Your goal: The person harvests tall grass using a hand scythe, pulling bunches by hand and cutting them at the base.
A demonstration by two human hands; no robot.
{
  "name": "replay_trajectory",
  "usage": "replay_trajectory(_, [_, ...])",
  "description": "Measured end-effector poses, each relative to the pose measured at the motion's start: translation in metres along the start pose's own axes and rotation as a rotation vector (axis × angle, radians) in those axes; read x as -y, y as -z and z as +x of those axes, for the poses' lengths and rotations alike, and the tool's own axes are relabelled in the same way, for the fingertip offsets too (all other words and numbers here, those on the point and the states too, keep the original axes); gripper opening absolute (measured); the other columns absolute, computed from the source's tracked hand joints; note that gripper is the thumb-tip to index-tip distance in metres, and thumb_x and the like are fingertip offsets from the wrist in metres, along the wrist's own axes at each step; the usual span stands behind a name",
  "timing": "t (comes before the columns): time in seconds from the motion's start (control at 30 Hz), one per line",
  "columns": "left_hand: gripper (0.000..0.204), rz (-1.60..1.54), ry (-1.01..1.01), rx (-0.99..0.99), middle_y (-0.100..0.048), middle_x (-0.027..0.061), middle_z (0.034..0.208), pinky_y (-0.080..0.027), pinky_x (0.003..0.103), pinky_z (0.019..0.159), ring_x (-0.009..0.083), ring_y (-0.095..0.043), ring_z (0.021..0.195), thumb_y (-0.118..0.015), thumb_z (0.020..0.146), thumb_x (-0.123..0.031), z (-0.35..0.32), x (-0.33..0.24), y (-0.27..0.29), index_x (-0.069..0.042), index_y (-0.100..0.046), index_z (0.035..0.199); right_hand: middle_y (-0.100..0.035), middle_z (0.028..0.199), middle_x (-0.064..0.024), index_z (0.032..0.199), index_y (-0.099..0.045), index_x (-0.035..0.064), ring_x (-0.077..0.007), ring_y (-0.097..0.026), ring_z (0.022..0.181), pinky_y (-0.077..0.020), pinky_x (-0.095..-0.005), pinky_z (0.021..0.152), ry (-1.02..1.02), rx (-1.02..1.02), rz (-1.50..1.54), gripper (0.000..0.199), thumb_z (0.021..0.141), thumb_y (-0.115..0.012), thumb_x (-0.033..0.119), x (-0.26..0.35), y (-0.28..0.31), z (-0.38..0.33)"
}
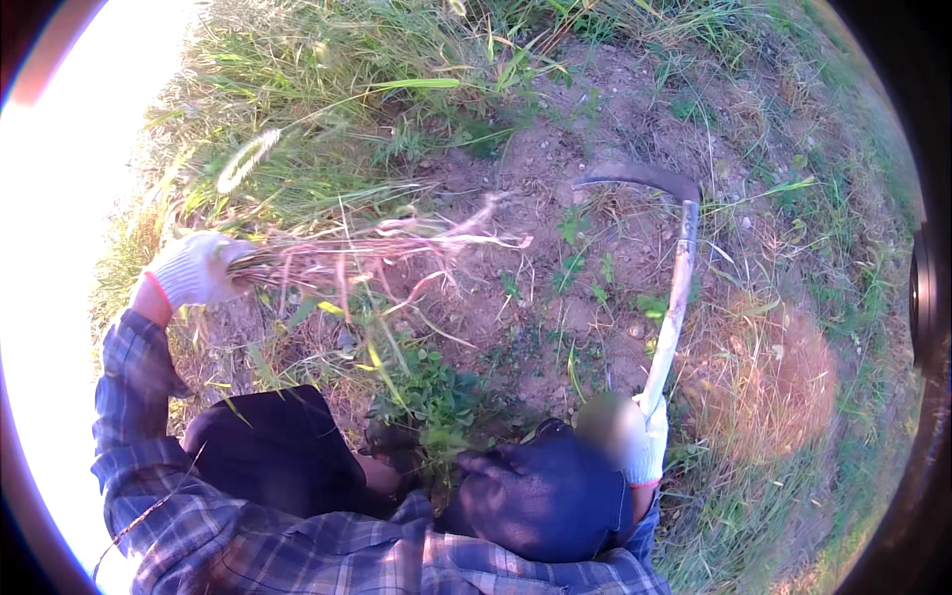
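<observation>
My left hand, in a white knit glove, is closed round a bundle of cut grass. The pale, reddish stalk ends point right, over bare soil, and a fuzzy seed head shows above the glove. Beside my right knee, my right hand, gloved as well, grips the lower end of a sickle. Its light wooden handle rises away from me, and the dark curved blade at the top bends to the left. A blurred patch hides part of this hand.
Tall green grass stands at the far left and top. Brown soil with small weeds lies ahead. A leafy green plant grows between my knees. Dry, tan grass lies right of the sickle. Strong glare washes out the left edge.
</observation>
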State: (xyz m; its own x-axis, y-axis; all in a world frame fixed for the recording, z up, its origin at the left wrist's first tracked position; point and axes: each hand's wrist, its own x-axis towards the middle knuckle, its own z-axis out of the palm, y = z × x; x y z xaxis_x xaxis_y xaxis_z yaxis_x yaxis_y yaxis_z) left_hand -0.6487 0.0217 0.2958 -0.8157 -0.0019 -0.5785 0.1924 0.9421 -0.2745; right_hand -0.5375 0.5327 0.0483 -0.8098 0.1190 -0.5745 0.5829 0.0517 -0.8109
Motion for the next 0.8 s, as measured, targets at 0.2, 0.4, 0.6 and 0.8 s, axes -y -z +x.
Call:
replay_trajectory(0.2, [0.032, 0.135, 0.492, 0.134, -0.068, 0.0157, 0.087, -0.054, 0.045, 0.076, 0.0335, -0.067, 0.085, -0.07, 0.079, -0.037, -0.123, 0.089, -0.097, -0.014, -0.069, 0.101, -0.05, 0.063, -0.0002, 0.1, -0.049, 0.0081, -0.0094, -0.047, 0.042, -0.04, -0.0277, 0.038, -0.123, 0.34, -0.154, 0.02, 0.093, -0.063, 0.021, -0.018, -0.034, 0.047])
replay_trajectory(0.4, [0.047, -0.108, 0.161, -0.137, -0.065, 0.0096, 0.113, -0.05, 0.041, 0.089, 0.0285, -0.062, 0.104, -0.079, 0.071, -0.034, -0.03, -0.01, -0.134, -0.01, -0.067, 0.109, -0.045, 0.062, 0.0024, 0.102, -0.046, 0.0105, -0.0084, -0.043, 0.041, -0.0369, -0.0262, 0.035, -0.241, 0.441, 0.069, 0.019, 0.094, -0.061, 0.019, 0.008, -0.059, 0.078])
replay_trajectory(0.6, [0.059, -0.126, -0.456, -0.088, -0.063, 0.0084, 0.114, -0.047, 0.039, 0.095, 0.0272, -0.06, 0.109, -0.081, 0.067, -0.029, 0.093, -0.08, -0.153, -0.009, -0.06, 0.118, -0.043, 0.06, 0.0045, 0.1, -0.047, 0.0142, -0.007, -0.039, 0.04, -0.0327, -0.0256, 0.035, -0.119, 0.402, 0.285, 0.013, 0.096, -0.059, 0.02, 0.052, -0.074, 0.075])
replay_trajectory(0.8, [0.061, -0.187, -0.76, -0.272, -0.053, 0.0085, 0.138, -0.038, 0.039, 0.109, 0.0252, -0.048, 0.131, -0.077, 0.065, -0.018, 0.206, -0.168, -0.191, -0.009, -0.058, 0.122, -0.044, 0.062, 0.0031, 0.105, -0.048, 0.0114, -0.0068, -0.038, 0.039, -0.0325, -0.0257, 0.033, -0.012, 0.179, 0.444, 0.012, 0.097, -0.056, 0.018, 0.062, -0.036, 0.05])
